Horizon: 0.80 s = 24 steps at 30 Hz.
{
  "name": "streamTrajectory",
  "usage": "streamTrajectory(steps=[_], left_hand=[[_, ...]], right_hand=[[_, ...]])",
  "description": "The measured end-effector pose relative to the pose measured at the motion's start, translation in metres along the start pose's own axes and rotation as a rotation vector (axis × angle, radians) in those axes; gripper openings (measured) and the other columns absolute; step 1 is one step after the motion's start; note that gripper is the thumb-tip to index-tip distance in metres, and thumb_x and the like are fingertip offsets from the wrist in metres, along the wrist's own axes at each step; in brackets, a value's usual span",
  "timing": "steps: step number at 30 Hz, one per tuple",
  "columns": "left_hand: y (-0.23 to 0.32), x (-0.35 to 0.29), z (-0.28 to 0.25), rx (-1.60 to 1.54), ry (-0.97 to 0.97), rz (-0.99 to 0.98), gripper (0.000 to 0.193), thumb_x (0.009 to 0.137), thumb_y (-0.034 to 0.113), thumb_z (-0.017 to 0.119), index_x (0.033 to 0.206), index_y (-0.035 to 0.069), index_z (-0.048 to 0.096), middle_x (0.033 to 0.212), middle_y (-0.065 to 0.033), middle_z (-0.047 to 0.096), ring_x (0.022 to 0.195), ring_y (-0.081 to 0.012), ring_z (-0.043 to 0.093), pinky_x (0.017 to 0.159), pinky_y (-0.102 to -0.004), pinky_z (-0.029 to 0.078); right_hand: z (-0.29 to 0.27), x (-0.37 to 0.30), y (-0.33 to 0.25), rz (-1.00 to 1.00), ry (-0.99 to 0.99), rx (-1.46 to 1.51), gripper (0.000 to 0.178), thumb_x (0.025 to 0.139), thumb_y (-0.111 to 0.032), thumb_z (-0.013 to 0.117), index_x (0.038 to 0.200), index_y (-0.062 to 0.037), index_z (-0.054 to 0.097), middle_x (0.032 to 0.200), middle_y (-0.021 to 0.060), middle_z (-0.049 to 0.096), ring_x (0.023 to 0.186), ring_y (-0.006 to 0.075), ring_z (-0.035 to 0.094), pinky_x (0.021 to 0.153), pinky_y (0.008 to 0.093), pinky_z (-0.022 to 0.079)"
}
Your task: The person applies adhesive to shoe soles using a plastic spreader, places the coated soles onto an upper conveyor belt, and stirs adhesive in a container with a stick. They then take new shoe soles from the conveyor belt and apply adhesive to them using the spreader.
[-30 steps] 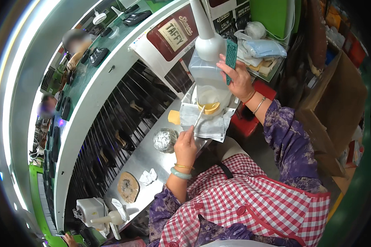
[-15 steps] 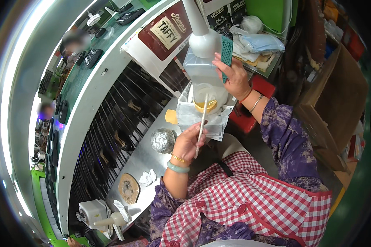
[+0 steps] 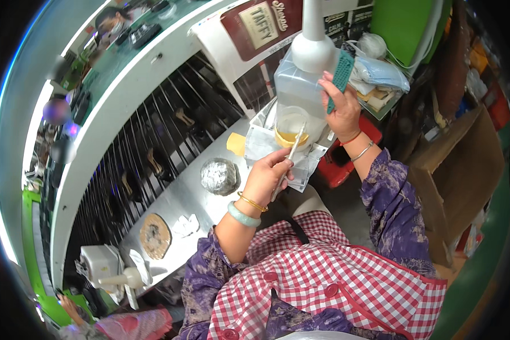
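Observation:
My left hand (image 3: 270, 174) pinches a thin whitish stick (image 3: 292, 151), which slants up over a small translucent cup (image 3: 292, 118). Yellow coats the cup's lower part; whether the stick's tip touches anything inside I cannot tell. My right hand (image 3: 343, 113) is raised beside the cup, its fingers closed on a flat teal strip (image 3: 341, 75) with a pitted surface. White papers (image 3: 262, 148) lie under and around the cup. Just behind it stands a translucent plastic bottle (image 3: 293, 79) with a white neck. A foil-covered round object (image 3: 220, 175) sits left of my left hand.
On the metal table (image 3: 178, 195) are a tan disc (image 3: 155, 236) and crumpled white tissue (image 3: 185, 225). A rack of dark rods (image 3: 170, 110) holding heeled shoes runs along the left. A red stool (image 3: 335, 168) and a cardboard box (image 3: 458, 170) stand at right.
The view has shifted, so the table's things appear displaced. My left hand has come nearer the cup, and the stick now leans more to the right. My right hand still holds the teal strip.

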<state>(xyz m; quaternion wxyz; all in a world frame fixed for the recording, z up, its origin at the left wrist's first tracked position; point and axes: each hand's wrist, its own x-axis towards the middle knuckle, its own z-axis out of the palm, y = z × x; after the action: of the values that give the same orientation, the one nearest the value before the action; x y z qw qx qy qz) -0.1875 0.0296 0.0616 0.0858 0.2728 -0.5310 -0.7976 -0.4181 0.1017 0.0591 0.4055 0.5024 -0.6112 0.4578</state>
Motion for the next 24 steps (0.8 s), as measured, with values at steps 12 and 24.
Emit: streamTrajectory(steps=[12,24], left_hand=[[0.008,0.001,0.013,0.226,0.069,-0.021,0.035,0.088,0.006,0.053,0.121,-0.001,0.057,0.06,-0.0033,0.054,0.045,-0.0082,0.045,0.04,-0.0225,0.036],[-0.021,-0.001,0.011,-0.287,0.103,0.091,0.04,0.089,0.005,0.055,0.127,-0.004,0.048,0.093,-0.0084,0.058,0.065,-0.0082,0.052,0.047,-0.0197,0.04]], right_hand=[[0.002,0.002,-0.006,0.03,-0.012,0.01,0.036,0.076,0.001,0.065,0.109,-0.0136,0.06,0.108,0.0082,0.065,0.094,0.0286,0.062,0.081,0.0364,0.049],[0.003,0.0,-0.006,0.035,-0.021,0.006,0.033,0.076,0.001,0.066,0.107,-0.0126,0.061,0.106,0.0089,0.065,0.093,0.0288,0.062,0.082,0.0363,0.048]])
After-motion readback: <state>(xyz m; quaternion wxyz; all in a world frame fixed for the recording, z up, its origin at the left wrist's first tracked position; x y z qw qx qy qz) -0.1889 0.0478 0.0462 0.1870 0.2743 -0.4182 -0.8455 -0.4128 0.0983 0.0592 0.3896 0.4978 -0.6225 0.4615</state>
